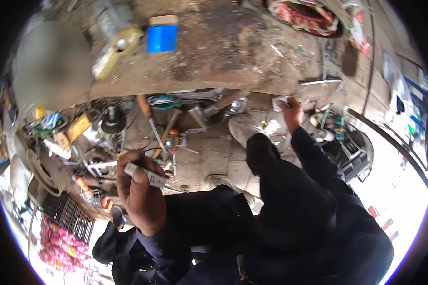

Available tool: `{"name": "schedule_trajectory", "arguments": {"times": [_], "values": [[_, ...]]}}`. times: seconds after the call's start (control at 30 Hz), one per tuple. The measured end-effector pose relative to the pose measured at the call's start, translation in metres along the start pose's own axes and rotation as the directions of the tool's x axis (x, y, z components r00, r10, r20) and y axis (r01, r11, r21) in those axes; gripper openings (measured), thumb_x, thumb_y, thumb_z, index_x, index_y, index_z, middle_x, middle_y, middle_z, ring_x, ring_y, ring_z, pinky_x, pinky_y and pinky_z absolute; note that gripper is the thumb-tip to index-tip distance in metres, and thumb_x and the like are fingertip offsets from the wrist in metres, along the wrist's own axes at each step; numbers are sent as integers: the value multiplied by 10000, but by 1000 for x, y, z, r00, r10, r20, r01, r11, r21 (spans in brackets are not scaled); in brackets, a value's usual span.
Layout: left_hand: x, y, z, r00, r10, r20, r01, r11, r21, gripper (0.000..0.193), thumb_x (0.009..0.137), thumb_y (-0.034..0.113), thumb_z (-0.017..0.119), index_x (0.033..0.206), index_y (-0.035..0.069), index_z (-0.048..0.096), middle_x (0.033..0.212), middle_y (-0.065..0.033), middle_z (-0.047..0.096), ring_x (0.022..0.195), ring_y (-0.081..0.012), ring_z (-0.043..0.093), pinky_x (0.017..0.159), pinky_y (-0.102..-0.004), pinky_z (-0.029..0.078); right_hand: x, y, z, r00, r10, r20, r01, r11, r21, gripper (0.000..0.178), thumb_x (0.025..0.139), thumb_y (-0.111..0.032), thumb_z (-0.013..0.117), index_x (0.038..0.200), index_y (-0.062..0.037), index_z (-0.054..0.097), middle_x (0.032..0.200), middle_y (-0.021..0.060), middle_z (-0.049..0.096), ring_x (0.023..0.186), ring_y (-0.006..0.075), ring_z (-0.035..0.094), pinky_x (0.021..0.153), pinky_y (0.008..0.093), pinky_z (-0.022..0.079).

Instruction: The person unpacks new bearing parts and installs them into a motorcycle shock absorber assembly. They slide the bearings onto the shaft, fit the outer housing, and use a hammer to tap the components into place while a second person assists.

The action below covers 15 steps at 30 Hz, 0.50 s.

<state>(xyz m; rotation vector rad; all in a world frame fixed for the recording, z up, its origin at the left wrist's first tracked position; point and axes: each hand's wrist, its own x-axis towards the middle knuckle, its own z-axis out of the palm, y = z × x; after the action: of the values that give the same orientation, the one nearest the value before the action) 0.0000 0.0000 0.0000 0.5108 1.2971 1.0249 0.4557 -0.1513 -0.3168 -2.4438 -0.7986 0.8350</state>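
My left hand (139, 190) is raised close to the camera and grips a short, flat grey metal bar (146, 175) with pale markings. My right hand (291, 112) reaches far forward to the ground and pinches a small crumpled white scrap (280, 102) at the edge of a rough concrete slab (223, 52). Both forearms wear dark blue sleeves. My dark trousers and a dusty shoe (241, 129) lie between the hands.
Tools litter the dirty floor: hammers and screwdrivers with orange handles (169, 128), a yellow power tool (76, 128), metal parts. A blue block (162, 38) and a grey-yellow motor part (114, 38) rest on the slab. A red coil (306, 16) sits far right; pink mesh (57, 247) at lower left.
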Motion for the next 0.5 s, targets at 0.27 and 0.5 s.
{"name": "schedule_trajectory", "arguments": {"times": [0.27, 0.5], "values": [[-3, 31, -42, 962, 205, -183, -243, 944, -222, 432, 995, 245, 777, 1330, 14, 630, 1027, -90, 632, 940, -196, 613, 832, -335, 531, 36, 53, 4, 990, -141, 12, 140, 973, -182, 347, 833, -284, 902, 986, -15, 747, 909, 128, 757, 822, 258, 699, 773, 406, 561], [-81, -10, -127, 876, 209, -436, -291, 948, -130, 353, 978, 114, 794, 1296, 31, 665, 1075, -35, 655, 914, -110, 588, 798, -278, 490, 100, 65, -22, 973, -142, 182, 230, 614, -755, 661, 869, -549, 827, 1189, 18, 716, 1116, 221, 739, 1056, 384, 696, 963, 504, 538]]}}
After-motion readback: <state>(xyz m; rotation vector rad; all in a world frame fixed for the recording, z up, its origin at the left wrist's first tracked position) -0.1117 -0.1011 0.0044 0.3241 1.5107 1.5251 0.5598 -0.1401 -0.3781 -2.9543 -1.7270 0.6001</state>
